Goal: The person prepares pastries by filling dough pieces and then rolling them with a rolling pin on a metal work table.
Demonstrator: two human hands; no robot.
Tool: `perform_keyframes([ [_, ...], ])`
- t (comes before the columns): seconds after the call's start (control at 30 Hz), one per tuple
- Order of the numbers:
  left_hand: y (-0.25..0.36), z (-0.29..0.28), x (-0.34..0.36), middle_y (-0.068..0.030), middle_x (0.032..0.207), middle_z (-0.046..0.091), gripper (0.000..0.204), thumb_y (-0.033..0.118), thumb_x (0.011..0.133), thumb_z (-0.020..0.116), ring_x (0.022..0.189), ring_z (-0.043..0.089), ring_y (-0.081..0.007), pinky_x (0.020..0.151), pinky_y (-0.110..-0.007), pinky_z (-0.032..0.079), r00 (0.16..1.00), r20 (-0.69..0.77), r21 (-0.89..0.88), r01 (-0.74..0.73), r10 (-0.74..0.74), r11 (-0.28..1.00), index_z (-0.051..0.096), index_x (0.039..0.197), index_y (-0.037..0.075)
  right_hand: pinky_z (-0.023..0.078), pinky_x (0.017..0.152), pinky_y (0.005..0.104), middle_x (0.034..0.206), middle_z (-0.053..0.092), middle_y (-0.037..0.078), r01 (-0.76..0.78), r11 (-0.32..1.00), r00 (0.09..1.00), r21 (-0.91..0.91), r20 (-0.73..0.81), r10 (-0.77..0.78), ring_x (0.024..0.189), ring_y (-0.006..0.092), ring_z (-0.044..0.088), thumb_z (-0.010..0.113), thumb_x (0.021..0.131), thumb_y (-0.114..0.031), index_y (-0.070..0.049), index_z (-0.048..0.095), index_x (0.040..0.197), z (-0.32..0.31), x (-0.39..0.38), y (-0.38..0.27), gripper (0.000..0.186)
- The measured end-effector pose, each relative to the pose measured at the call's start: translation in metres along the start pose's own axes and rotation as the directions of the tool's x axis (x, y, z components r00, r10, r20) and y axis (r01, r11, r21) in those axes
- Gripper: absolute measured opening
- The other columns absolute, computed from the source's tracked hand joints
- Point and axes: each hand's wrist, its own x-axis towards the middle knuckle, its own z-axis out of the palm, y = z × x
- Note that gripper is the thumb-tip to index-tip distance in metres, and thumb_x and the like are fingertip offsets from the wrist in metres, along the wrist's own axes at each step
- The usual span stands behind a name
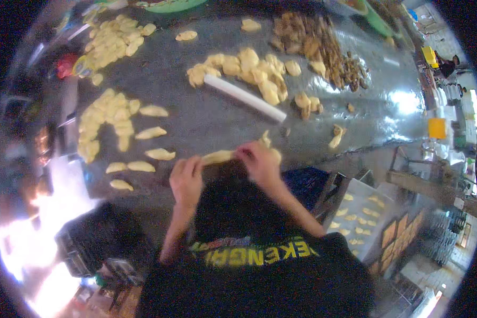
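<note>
A long piece of pale yellow dough (218,157) stretches between my hands at the near edge of the table. My left hand (187,179) holds its left end, the fingers bent over it. At the other end, my right hand (259,163) pinches the dough with thumb and fingers. Another bit of dough (265,139) lies just beyond the right hand, partly hidden by it. A white rod like a rolling pin (245,97) rests aslant farther off, against a cluster of dough lumps (249,63). Shaped dough pieces (151,132) lie to the left.
The dark tabletop (169,79) also bears a big dough pile (106,116) at left, another (119,40) behind it, and brown pieces (328,50) at far right. Below right stands a tray (358,214) with rows of shaped dough. A dark crate-like object (100,233) stands lower left.
</note>
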Motion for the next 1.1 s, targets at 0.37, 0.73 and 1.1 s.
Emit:
perform_keyframes([
  [0.37, -0.019, 0.001, 0.009, -0.0119, 0.103, 0.058, 0.027, 0.010, 0.084, 0.065, 0.093, 0.055, -0.0320, 0.081, -0.043, 0.046, 0.942, 0.082, 0.200, -0.336, 0.326, 0.920, 0.064, 0.110, 0.003, 0.047, 0.088, 0.0438, 0.107, 0.060, 0.014, 0.139, 0.782, 0.947, -0.607, -0.149, -0.285, 0.098, 0.0350, 0.057, 0.072, 0.077, -0.010, -0.006, 0.063, 0.104, -0.027, -0.007, -0.017, 0.028],
  [0.73, -0.022, 0.005, 0.003, -0.0107, 0.090, 0.063, 0.015, 0.004, 0.079, 0.065, 0.085, 0.059, -0.0313, 0.078, -0.042, 0.050, 0.947, -0.059, 0.248, -0.293, 0.316, 0.923, 0.063, 0.094, 0.005, 0.047, 0.085, 0.0408, 0.102, 0.061, 0.014, 0.077, 0.809, 0.804, -0.582, -0.444, -0.396, 0.092, 0.0331, 0.058, 0.061, 0.088, -0.009, -0.005, 0.062, 0.105, -0.122, 0.033, 0.052, 0.017],
  [1.1, -0.008, 0.021, -0.014, -0.0122, 0.098, 0.061, 0.018, 0.008, 0.079, 0.066, 0.094, 0.057, -0.0331, 0.080, -0.044, 0.049, 0.941, -0.188, 0.353, -0.204, 0.283, 0.913, 0.064, 0.096, 0.004, 0.047, 0.089, 0.0428, 0.106, 0.061, 0.017, 0.517, 0.823, 0.840, -0.236, -0.046, -0.541, 0.104, 0.0370, 0.058, 0.066, 0.082, -0.009, -0.004, 0.063, 0.101, -0.042, 0.053, -0.006, 0.020],
])
